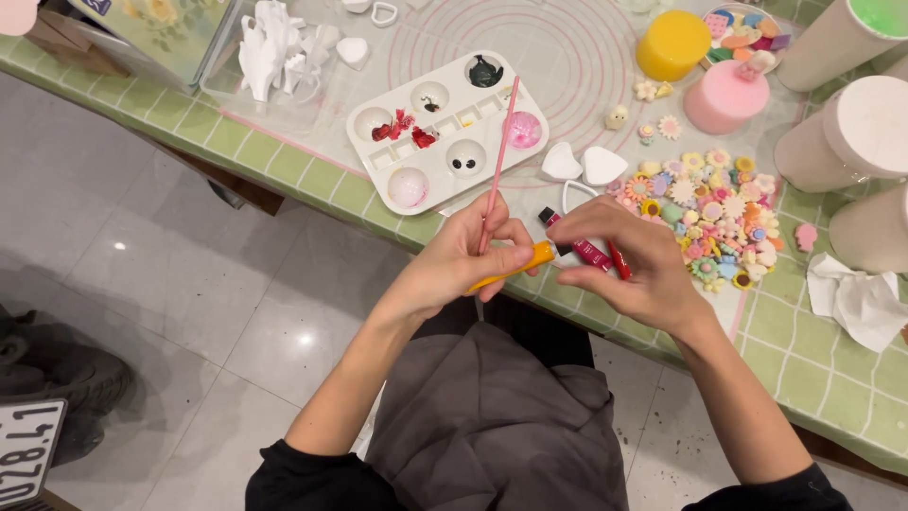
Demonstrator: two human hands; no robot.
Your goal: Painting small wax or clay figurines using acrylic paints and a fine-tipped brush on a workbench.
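A single head-worn camera looks steeply down from above the seated person's lap, close to both hands. The green checked table (804, 369) runs slantwise from far left to near right across the upper frame, tiled floor (170, 284) filling the left. The view is tilted, the paint palette (445, 128) lying far centre.

Left hand (463, 260): grips pink stick (498, 163) and yellow tube (515, 265). Right hand (629, 260): holds red tubes (591, 254). White paint palette (445, 128): near bench (813, 364) front edge.
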